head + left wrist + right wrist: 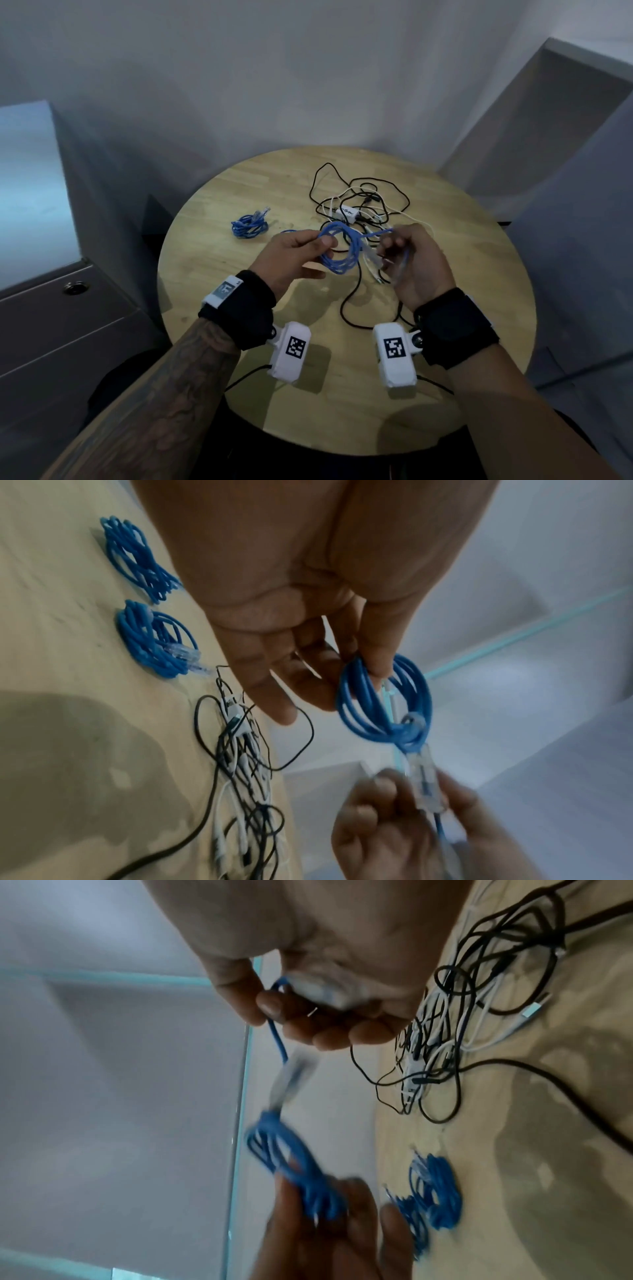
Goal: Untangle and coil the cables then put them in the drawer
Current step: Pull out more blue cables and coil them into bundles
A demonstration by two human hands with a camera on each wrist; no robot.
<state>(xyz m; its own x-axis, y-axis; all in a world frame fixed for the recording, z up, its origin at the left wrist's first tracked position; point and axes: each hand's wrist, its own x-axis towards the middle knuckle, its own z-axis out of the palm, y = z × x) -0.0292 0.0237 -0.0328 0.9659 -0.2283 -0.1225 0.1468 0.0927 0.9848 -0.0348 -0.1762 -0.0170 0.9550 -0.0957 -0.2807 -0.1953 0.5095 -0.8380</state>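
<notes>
My left hand [318,250] pinches a small coil of blue network cable [337,253] above the round wooden table [239,291]. My right hand [394,250] grips that cable's free end, fingers curled round it. In the left wrist view the coil [383,704] hangs from my fingertips [377,666], and a clear plug [424,780] lies between the right hand's fingers. The right wrist view shows the blue cable [279,1042] running from my right hand [325,1020] down to the blurred coil [291,1167]. A tangle of black and white cables [359,209] lies beyond the hands.
Two coiled blue cables [137,558] [157,639] lie on the table's left side, seen as one bundle [249,224] in the head view. A grey drawer cabinet [68,308] with a round lock stands left of the table. A wall and a grey panel [548,137] close off the back.
</notes>
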